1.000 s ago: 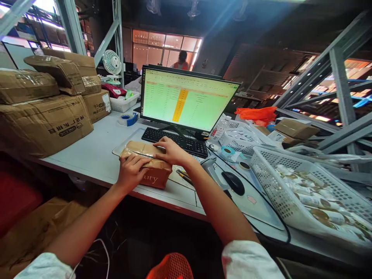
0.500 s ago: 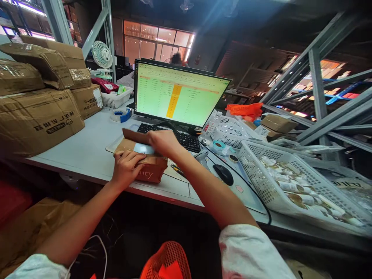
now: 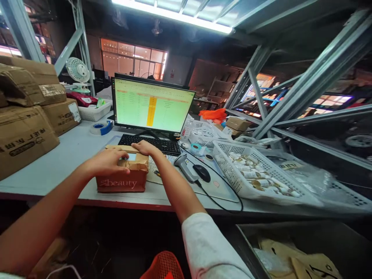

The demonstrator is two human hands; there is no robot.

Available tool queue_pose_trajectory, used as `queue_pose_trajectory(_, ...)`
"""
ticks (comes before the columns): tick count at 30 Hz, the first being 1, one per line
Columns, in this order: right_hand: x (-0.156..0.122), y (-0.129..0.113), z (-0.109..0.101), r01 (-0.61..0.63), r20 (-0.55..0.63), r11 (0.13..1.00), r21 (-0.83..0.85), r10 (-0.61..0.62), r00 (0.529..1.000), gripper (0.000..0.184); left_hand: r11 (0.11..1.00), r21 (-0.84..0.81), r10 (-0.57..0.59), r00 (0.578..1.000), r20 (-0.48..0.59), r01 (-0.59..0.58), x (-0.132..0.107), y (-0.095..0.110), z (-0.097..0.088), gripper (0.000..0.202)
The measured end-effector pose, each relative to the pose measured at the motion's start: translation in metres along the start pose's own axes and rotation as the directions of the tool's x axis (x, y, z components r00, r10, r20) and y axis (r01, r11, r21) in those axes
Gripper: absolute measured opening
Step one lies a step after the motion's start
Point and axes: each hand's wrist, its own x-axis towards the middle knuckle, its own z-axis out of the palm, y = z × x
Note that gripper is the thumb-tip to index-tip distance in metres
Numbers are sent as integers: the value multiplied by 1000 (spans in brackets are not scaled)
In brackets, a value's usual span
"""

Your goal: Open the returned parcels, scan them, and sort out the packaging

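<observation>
A reddish-brown cardboard box [image 3: 122, 182] with "beauty" printed on its front sits near the table's front edge. Its tan top is folded down, with a pale label or patch partly showing between my hands. My left hand [image 3: 107, 161] grips the top from the left, thumb by the front edge and fingers bent over the top. At the far right edge of the top, my right hand [image 3: 145, 148] holds the box with its fingers over that edge. Some of the top is hidden under both hands.
Behind the box stand a keyboard [image 3: 165, 146] and a monitor [image 3: 154, 104]. A scanner [image 3: 186, 168] and a mouse [image 3: 201, 173] lie to the right, beside a white basket [image 3: 232, 182] of small items. Blue tape [image 3: 101, 128] and stacked cartons [image 3: 26, 133] are on the left.
The raised brown flap on the box now lies down. My right hand has lowered to the top's far edge, and my left hand has moved across the top. The camera view has turned right.
</observation>
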Motion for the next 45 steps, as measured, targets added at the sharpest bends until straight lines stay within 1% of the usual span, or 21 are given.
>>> queue_pose_trajectory(2, 3, 2, -1, -18, 0, 1000, -9, 18, 1000, 53, 998, 54, -28, 989, 144, 20, 16, 4, -14, 46)
queue_pose_trajectory(3, 4, 3, -2, -27, -6, 1000, -15, 27, 1000, 54, 996, 85, -32, 985, 171, 18, 20, 9, -17, 42)
queue_pose_trajectory(4, 5, 4, -2, -34, -17, 999, -21, 34, 999, 54, 992, 125, -27, 988, 151, 8, 20, 15, -17, 37)
queue_pose_trajectory(6, 7, 6, -2, -39, -43, 999, -30, 38, 998, 54, 968, 253, 0, 1000, -29, 7, 9, 30, -6, 25)
queue_pose_trajectory(8, 9, 8, -2, -36, -60, 999, -29, 34, 998, 53, 906, 417, 51, 961, -272, 70, -15, 43, 19, 21)
queue_pose_trajectory(9, 10, 9, -2, -32, -65, 999, -26, 30, 997, 51, 871, 484, 90, 937, -338, 91, -30, 47, 34, 23)
queue_pose_trajectory(12, 12, 9, 0, -16, -80, 1000, -11, 15, 997, 48, 864, 494, 161, 877, -452, 96, -71, 50, 72, 22)
queue_pose_trajectory(14, 14, 9, 1, -7, -94, 1000, 2, 7, 996, 49, 909, 412, 146, 879, -454, 63, -85, 46, 73, 23)
queue_pose_trajectory(15, 15, 9, 1, -3, -101, 1000, 10, 4, 995, 49, 932, 357, 104, 899, -425, 62, -86, 44, 65, 30)
queue_pose_trajectory(17, 16, 10, 2, 8, -115, 999, 32, -4, 993, 49, 966, 240, -21, 956, -292, 95, -73, 39, 34, 41)
queue_pose_trajectory(18, 16, 11, 3, 16, -123, 999, 45, -10, 992, 48, 974, 191, -83, 979, -188, 119, -60, 36, 15, 43)
queue_pose_trajectory(20, 15, 12, 4, 42, -145, 997, 72, -31, 989, 46, 988, 141, -70, 997, 32, 65, -28, 30, -19, 45)
queue_pose_trajectory(21, 14, 12, 5, 59, -162, 995, 85, -45, 986, 45, 988, 149, -59, 988, 143, 37, -11, 27, -31, 48)
queue_pose_trajectory(23, 9, 13, 7, 97, -216, 989, 111, -71, 974, 43, 982, 188, -90, 936, 341, 26, 19, 22, -44, 58)
queue_pose_trajectory(26, 2, 14, 11, 153, -346, 977, 151, -93, 934, 37, 963, 268, -126, 864, 487, -10, 47, 22, -43, 70)
queue_pose_trajectory(30, -3, 13, 17, 217, -536, 944, 247, -54, 843, 27, 924, 379, -147, 872, 466, -46, 53, 26, -32, 71)
queue_pose_trajectory(35, -17, 16, 26, 257, -687, 879, 401, 103, 720, 33, 876, 477, -130, 912, 389, -78, 46, 27, -27, 70)
queue_pose_trajectory(38, -39, 25, 40, 322, -736, 813, 485, 181, 653, 36, 870, 484, -131, 905, 405, -91, 47, 27, -30, 70)
queue_pose_trajectory(41, -73, 37, 60, 441, -772, 695, 568, 264, 578, 38, 862, 500, -162, 893, 421, -80, 51, 33, -33, 62)
queue_pose_trajectory(43, -100, 45, 74, 473, -762, 632, 614, 318, 564, 41, 848, 525, -192, 882, 430, -71, 53, 41, -35, 56)
queue_pose_trajectory(45, -128, 50, 87, 465, -725, 581, 668, 365, 585, 44, 837, 544, -221, 873, 435, -59, 54, 49, -35, 52)
